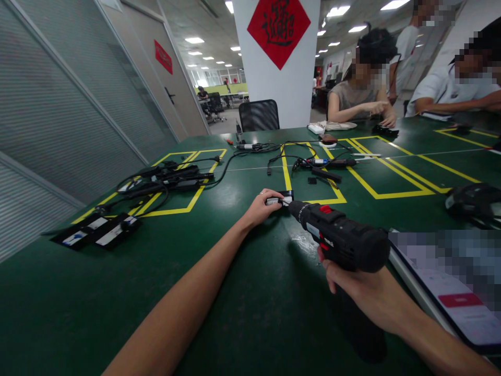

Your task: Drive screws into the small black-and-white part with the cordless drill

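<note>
The left hand [263, 205], at nine o'clock, is closed on a small black-and-white piece [288, 197] on the bench [238, 308]; the right hand [354, 284] wraps the drill [342, 235] at four o'clock. Bit contact is too small to tell. Straight alignment, gentle pressure and fingers clear of the tip would serve best.

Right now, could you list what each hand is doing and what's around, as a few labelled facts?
Left hand: holds a small black-and-white piece
Right hand: grips a black power drill
Drill's nose: points at the piece; contact unclear
Surface: green table with yellow lines
Beyond, left: tangled black cables
Right edge: lit screen
</note>
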`<state>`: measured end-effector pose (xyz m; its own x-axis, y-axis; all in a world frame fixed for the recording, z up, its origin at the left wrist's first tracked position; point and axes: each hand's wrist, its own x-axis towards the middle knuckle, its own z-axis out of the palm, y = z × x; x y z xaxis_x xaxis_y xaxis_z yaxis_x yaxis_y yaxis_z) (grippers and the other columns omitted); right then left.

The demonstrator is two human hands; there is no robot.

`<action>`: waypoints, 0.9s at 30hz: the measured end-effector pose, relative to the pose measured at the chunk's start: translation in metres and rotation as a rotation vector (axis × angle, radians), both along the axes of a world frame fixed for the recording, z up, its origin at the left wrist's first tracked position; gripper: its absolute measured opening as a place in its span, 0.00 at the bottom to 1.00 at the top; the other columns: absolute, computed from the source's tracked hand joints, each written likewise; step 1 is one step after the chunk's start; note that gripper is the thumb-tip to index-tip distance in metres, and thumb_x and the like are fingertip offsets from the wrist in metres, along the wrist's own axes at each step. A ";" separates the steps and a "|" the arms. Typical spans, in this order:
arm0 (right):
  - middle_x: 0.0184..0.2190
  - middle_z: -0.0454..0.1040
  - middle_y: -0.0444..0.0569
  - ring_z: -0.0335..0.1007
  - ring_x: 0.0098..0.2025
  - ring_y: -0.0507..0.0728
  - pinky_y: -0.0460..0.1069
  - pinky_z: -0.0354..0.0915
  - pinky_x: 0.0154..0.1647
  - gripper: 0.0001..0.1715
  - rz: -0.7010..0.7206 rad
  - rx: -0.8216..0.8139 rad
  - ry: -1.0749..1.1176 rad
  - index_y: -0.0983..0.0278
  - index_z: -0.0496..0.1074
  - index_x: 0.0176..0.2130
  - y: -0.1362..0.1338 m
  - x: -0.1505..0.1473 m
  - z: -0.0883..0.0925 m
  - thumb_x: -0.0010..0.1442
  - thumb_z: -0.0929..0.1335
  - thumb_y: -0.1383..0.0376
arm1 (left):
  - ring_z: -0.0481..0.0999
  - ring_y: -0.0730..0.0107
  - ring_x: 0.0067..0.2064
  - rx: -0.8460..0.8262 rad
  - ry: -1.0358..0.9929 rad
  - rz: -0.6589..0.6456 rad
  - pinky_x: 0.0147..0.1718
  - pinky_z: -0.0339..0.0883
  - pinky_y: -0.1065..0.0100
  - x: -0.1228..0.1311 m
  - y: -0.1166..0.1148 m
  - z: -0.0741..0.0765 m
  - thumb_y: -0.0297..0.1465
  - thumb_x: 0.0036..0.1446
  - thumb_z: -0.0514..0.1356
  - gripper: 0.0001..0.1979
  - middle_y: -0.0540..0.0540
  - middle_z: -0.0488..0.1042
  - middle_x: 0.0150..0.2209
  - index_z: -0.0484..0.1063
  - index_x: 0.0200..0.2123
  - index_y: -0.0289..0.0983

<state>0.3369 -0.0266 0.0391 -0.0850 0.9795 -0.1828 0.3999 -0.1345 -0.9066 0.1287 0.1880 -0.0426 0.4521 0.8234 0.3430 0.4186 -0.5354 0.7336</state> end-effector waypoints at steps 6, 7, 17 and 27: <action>0.25 0.73 0.47 0.71 0.32 0.57 0.49 0.65 0.29 0.07 -0.010 0.049 -0.022 0.62 0.71 0.28 0.001 0.001 0.000 0.54 0.64 0.64 | 0.70 0.62 0.48 -0.003 0.004 0.001 0.53 0.61 0.61 0.000 -0.001 0.001 0.29 0.51 0.60 0.13 0.47 0.70 0.43 0.75 0.41 0.40; 0.24 0.72 0.46 0.71 0.32 0.56 0.49 0.65 0.29 0.07 -0.007 0.042 -0.021 0.62 0.71 0.28 0.001 0.001 0.000 0.54 0.64 0.64 | 0.70 0.63 0.48 -0.001 0.003 0.000 0.52 0.61 0.61 0.000 -0.001 0.000 0.29 0.51 0.60 0.13 0.47 0.70 0.44 0.75 0.42 0.40; 0.24 0.72 0.45 0.70 0.30 0.56 0.48 0.63 0.27 0.07 -0.011 -0.013 -0.004 0.62 0.70 0.29 0.000 0.000 0.000 0.54 0.64 0.63 | 0.69 0.63 0.48 0.008 0.003 -0.008 0.53 0.60 0.61 0.000 0.001 -0.002 0.29 0.51 0.60 0.13 0.47 0.70 0.43 0.75 0.41 0.40; 0.24 0.72 0.45 0.71 0.30 0.55 0.46 0.62 0.24 0.07 0.006 0.011 -0.039 0.61 0.70 0.30 0.000 0.001 0.000 0.54 0.64 0.62 | 0.69 0.63 0.48 -0.008 0.007 -0.002 0.54 0.60 0.60 0.000 -0.001 0.001 0.28 0.50 0.60 0.13 0.47 0.70 0.43 0.75 0.41 0.40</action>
<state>0.3382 -0.0262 0.0386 -0.0835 0.9810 -0.1753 0.4362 -0.1222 -0.8915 0.1291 0.1871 -0.0414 0.4557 0.8252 0.3337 0.4225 -0.5305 0.7349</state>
